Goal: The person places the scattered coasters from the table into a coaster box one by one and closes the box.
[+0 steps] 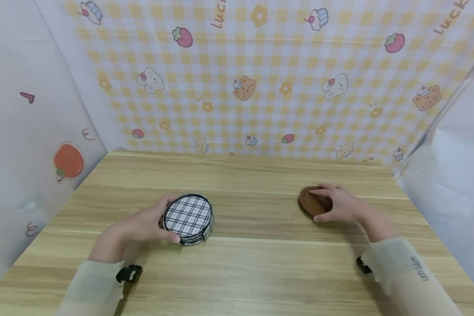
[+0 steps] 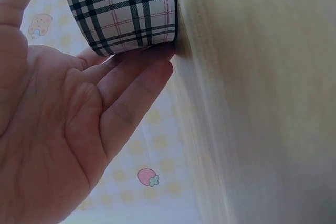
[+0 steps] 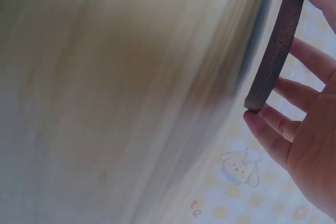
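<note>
My left hand [image 1: 147,223] holds a round plaid box [image 1: 188,215], thumb on its near side and fingers behind its far left side. In the left wrist view, the box's black, white and pink checked side wall [image 2: 126,11] stands close over the table, fingertips at its lower edge. A round brown wooden disc [image 1: 309,202] with a raised rim is in my right hand [image 1: 342,206], pinched between thumb and fingers at its right edge. The right wrist view shows the disc's dark, thin edge [image 3: 275,51] tilted, with a gap between it and the tabletop.
Both hands are over a light wood-grain table [image 1: 253,272], well apart from each other. A yellow checked cloth [image 1: 237,57] with cartoon prints hangs at the back edge. White sheets hang at the left [image 1: 19,131] and right [image 1: 454,145]. Black straps show at both wrists.
</note>
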`<state>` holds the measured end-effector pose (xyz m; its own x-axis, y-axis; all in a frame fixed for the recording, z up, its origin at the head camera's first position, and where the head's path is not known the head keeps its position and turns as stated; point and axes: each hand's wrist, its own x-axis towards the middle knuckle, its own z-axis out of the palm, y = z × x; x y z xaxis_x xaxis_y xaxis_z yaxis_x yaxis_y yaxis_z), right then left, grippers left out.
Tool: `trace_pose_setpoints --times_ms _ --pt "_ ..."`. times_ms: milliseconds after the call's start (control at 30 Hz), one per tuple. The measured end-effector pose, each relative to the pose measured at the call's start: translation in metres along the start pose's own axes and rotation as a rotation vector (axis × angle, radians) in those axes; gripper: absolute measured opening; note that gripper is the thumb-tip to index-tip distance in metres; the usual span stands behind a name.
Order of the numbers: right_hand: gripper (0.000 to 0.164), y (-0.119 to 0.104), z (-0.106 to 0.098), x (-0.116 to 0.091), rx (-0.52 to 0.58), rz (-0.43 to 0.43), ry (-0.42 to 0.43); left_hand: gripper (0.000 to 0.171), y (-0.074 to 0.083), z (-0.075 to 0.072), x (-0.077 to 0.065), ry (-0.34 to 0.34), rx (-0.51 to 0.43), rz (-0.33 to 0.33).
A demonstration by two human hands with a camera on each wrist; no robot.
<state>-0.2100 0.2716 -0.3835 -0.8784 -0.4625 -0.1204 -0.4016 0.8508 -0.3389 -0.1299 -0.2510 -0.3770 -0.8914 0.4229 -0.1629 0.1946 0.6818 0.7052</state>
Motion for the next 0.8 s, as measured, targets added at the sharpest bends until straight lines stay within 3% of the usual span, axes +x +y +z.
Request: trace_pose_setpoints --times_ms 800 --pt "0.082 -0.058 0.007 0.028 0.004 -0.121 0.003 0.104 0.001 -0.001 0.0 -0.003 -0.025 0.014"
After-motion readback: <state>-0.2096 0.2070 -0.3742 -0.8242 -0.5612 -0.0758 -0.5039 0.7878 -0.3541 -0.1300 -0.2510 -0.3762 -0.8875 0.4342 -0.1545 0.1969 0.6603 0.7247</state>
